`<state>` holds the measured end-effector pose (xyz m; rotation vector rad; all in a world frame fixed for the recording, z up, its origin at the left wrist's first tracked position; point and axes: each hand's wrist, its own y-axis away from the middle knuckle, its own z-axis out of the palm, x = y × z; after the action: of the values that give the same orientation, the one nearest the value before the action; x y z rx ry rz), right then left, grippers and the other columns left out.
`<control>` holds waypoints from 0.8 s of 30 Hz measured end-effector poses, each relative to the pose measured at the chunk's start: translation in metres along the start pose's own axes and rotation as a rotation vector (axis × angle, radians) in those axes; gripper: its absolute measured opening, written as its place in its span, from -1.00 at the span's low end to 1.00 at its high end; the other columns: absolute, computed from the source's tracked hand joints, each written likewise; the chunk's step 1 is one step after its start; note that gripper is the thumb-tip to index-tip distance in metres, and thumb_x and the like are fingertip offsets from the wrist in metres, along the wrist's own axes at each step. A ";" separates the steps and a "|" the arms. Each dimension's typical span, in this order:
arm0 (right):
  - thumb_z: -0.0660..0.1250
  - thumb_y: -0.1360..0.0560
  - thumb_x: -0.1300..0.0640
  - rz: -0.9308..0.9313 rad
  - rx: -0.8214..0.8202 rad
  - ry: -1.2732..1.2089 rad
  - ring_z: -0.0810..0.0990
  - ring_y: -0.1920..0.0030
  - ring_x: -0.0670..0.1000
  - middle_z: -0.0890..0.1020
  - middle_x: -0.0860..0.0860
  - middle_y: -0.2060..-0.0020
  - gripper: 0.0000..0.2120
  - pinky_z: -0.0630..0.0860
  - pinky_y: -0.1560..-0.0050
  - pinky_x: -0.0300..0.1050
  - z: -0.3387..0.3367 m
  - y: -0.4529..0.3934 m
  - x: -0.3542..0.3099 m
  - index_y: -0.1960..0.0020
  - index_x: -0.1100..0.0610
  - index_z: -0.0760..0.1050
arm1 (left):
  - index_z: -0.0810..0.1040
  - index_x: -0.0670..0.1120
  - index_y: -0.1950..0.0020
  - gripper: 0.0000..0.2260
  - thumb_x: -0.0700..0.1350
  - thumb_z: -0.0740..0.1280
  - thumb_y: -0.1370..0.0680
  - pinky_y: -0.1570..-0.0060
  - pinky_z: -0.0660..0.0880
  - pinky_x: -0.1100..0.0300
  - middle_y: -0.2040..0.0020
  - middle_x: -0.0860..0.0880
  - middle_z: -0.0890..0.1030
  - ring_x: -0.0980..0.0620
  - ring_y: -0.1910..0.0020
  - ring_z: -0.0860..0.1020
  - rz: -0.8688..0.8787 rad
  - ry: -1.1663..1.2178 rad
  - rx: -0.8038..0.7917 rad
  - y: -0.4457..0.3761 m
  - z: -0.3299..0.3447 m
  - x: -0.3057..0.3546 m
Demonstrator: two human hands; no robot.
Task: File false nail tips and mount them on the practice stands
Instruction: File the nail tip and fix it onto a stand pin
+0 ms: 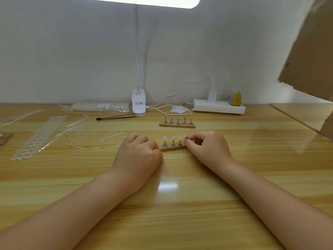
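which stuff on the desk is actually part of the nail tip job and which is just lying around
In use: near stand, nail tip pinched by right hand, left hand steadying the stand, far stand, tip strips, bagged tips.

Lying about: power strip, lamp clip, cardboard.

Glossy wooden table (180, 213) bearing two nail stands (177, 125) (172, 147), clip lamp (138, 105), power strip (219, 106), plastic strips (39, 136).

— Bright enough?
— Yes, the lamp (137, 1) overhead blows out white; glare spots the glossy worktop (167, 185).
— Sharp?
— Soft throughout, edges bowed by the wide lens.
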<state>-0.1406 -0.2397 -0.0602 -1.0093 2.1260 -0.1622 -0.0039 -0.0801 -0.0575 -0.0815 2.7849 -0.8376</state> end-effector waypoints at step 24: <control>0.45 -0.46 0.15 0.187 -0.245 -0.762 0.57 0.44 -0.06 0.64 0.07 0.40 -0.88 0.39 0.50 -0.29 -0.005 0.022 -0.033 0.18 0.20 0.63 | 0.56 -0.13 -0.21 -0.67 -0.08 0.44 -0.48 0.04 0.49 0.14 0.15 0.05 0.59 0.05 0.12 0.55 -0.120 0.474 0.069 0.002 -0.004 -0.005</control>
<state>-0.1446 -0.2026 -0.0464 -0.8191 1.5335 0.5109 0.0003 -0.0758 -0.0539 -0.0428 3.2096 -1.1063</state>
